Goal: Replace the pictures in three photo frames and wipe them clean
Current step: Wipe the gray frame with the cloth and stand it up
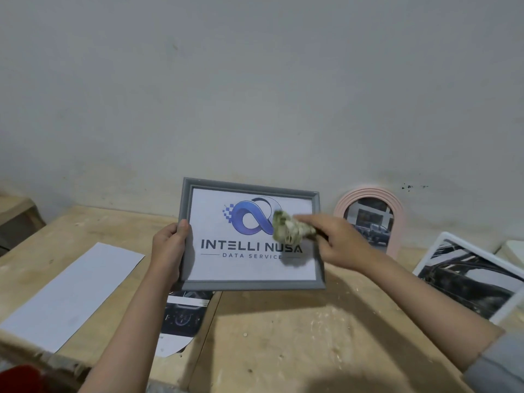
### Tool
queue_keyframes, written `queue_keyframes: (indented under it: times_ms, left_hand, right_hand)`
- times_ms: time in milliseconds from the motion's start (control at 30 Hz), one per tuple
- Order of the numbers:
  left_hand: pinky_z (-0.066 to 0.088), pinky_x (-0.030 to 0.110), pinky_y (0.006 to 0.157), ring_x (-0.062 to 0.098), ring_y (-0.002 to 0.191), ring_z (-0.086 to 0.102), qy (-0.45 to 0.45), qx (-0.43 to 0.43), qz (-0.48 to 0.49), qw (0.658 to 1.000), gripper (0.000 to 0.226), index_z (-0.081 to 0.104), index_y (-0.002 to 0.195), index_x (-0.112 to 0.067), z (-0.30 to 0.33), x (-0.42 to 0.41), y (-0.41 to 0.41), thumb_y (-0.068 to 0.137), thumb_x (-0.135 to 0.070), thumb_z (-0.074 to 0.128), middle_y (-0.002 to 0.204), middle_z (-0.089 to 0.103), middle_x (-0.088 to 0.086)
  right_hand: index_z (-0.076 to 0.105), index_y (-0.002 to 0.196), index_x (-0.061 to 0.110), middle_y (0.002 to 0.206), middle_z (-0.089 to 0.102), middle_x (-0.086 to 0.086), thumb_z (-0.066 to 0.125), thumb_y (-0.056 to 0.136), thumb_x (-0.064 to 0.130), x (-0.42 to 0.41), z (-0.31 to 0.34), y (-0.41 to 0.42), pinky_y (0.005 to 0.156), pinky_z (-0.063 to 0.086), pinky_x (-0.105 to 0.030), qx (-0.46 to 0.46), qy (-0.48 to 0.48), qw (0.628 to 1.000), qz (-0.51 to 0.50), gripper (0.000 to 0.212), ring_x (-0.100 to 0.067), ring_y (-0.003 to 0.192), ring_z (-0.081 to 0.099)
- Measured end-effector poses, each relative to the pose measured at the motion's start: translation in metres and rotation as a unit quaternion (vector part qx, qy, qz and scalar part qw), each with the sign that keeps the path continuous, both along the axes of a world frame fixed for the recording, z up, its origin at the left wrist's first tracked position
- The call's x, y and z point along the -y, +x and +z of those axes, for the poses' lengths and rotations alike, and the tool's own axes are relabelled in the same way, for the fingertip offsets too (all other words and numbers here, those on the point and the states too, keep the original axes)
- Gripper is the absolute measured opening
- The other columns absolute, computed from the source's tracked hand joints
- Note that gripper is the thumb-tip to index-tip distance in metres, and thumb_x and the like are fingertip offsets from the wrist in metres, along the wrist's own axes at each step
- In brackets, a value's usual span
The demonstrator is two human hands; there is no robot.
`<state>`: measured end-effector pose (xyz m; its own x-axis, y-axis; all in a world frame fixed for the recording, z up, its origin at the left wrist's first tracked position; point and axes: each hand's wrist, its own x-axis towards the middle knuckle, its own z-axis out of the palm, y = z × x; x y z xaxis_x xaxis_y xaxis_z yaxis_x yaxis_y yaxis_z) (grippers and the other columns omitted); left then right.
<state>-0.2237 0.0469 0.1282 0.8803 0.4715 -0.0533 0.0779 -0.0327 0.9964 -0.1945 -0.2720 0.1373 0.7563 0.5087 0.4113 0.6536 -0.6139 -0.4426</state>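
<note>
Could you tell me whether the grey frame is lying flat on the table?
No, the left hand holds the grey frame tilted up above the table.

You have one view only, from the wide-angle camera on your head, so no second view shares any of the scene. It looks forward and down over the pale, rough wooden tabletop (283,321) toward the plain grey-white plastered wall (255,80), which fills the upper half of the picture. It sits close: both forearms enter from the bottom edge, and the grey rectangular photo frame with the blue logo print (251,285) lies at the middle, well within reach. The lens bends the tabletop's edges at both sides. The tabletop's near edge falls outside the view at the bottom.
</note>
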Motion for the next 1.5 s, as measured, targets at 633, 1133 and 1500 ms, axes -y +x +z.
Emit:
queue_keyframes:
  times_ms: [633, 1133, 1500]
  left_hand:
    - [0.047, 0.035, 0.089, 0.024, 0.089, 0.062, -0.062, -0.018, -0.026, 0.998, 0.025, 0.063, 0.085, -0.010, 0.009, 0.003, -0.006, 0.099, -0.022, 0.047, 0.092, 0.067, 0.007]
    - [0.047, 0.030, 0.081, 0.020, 0.087, 0.061, -0.033, -0.025, -0.010, 0.999, 0.023, 0.064, 0.084, -0.013, 0.013, 0.004, 0.001, 0.099, -0.023, 0.049, 0.091, 0.066, 0.004]
    - [0.050, 0.030, 0.071, 0.021, 0.082, 0.064, -0.061, -0.031, -0.030, 0.997, 0.024, 0.064, 0.088, -0.010, 0.011, 0.005, -0.011, 0.099, -0.022, 0.046, 0.091, 0.068, 0.007]
  right_hand:
    - [0.035, 0.143, 0.016, 0.149, 0.038, -0.008, 0.040, 0.077, 0.000, -0.006, -0.073, -0.031, 0.108, 0.036, -0.040, 0.138, -0.165, 0.968, 0.129, 0.068, -0.019, 0.139, 0.033]
    - [0.058, 0.125, 0.020, 0.114, 0.067, 0.000, 0.051, 0.088, 0.004, -0.007, 0.007, 0.000, 0.085, 0.052, -0.032, -0.081, 0.111, 0.990, 0.018, 0.041, -0.015, 0.097, 0.065]
    - [0.026, 0.148, 0.017, 0.154, 0.021, -0.003, 0.053, 0.073, 0.008, -0.018, -0.048, 0.007, 0.111, 0.020, -0.048, 0.132, -0.160, 0.976, 0.060, 0.080, -0.019, 0.143, 0.021]
